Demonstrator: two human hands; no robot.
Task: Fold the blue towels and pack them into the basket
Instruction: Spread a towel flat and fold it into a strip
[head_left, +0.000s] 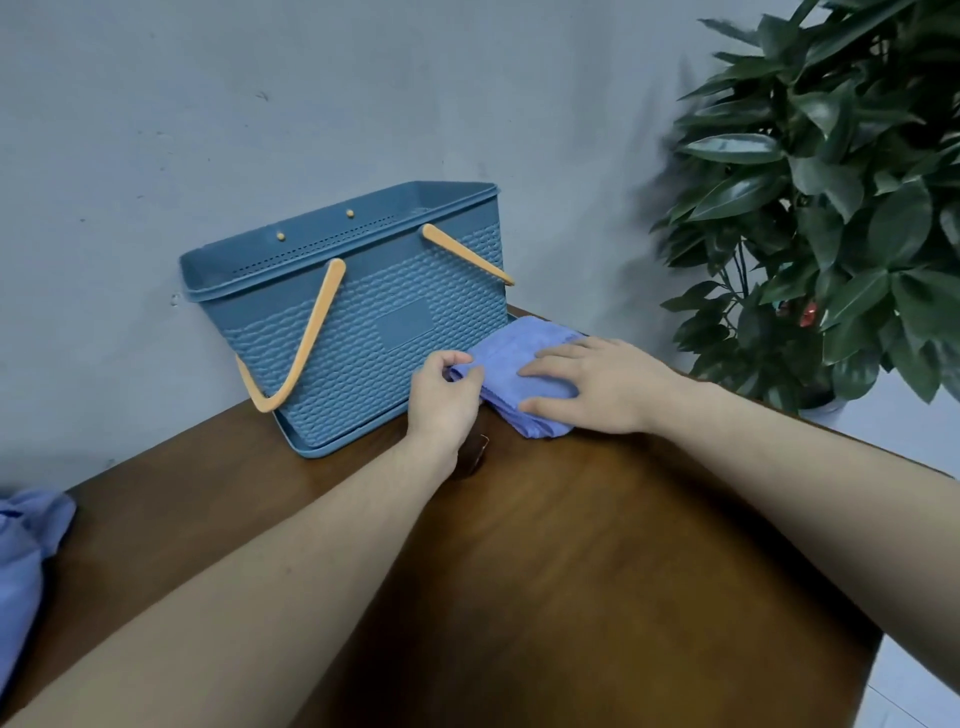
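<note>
Folded blue towel (511, 364) on brown wooden worktop (545, 545), just beside blue basket (343, 322) against grey wall (208, 104); leafy plant (831, 208) to the right. Left hand (447, 400) grip pinching towel's edge; right hand (592, 384) spread flat, pressing on it.

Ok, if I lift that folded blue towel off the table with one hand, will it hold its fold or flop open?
Probably floppy: the folded towel is soft cloth, its layers sagging at the near corner. It likely looks light, since the right hand flattens it with straight fingers. The left hand pinches its edge only; supporting it from both sides should keep the fold.
</note>
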